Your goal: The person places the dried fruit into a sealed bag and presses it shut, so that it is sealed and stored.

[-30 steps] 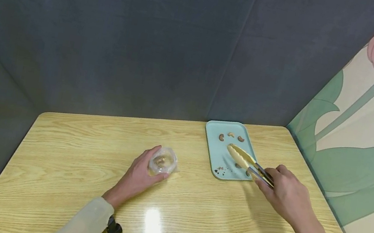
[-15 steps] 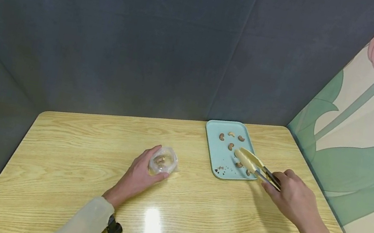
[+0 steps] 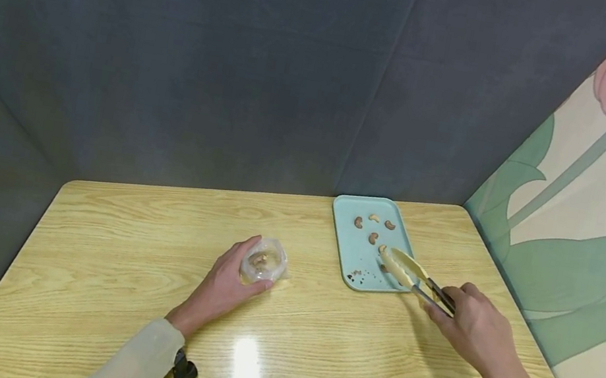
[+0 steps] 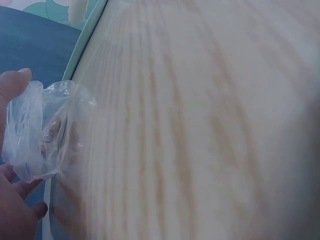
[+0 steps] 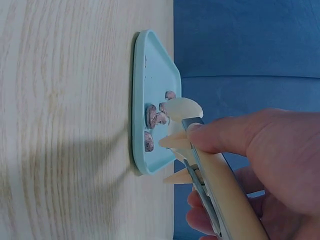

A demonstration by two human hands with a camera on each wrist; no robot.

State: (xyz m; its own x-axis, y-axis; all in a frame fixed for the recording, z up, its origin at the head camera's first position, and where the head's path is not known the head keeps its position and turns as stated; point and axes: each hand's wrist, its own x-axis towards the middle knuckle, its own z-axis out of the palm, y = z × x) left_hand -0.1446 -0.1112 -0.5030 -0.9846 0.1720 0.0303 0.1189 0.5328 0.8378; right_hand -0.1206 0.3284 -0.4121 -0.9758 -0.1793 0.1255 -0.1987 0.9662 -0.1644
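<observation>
My left hand (image 3: 223, 286) holds a clear plastic bag (image 3: 265, 259) upright on the table, thumb and fingers around its side. A few brownish nuts (image 4: 51, 130) show through the bag in the left wrist view. My right hand (image 3: 475, 325) grips cream-tipped tongs (image 3: 397, 273) by their metal arms, thumb on top in the right wrist view. The tong tips stand apart, low over the near right part of a light blue tray (image 3: 349, 250). Several cashews (image 3: 373, 238) lie on the tray. Some near the tongs are partly hidden behind them.
Dark crumbs (image 3: 356, 277) lie in the tray's near left corner. The wooden table (image 3: 147, 256) ends at a dark cloth wall (image 3: 227, 69) behind and a flower-painted wall (image 3: 594, 284) on the right.
The tongs have drawn back to the right and toward me, uncovering a cashew, then tipped slightly lower over the near right cashews. My left hand and the bag have stayed put.
</observation>
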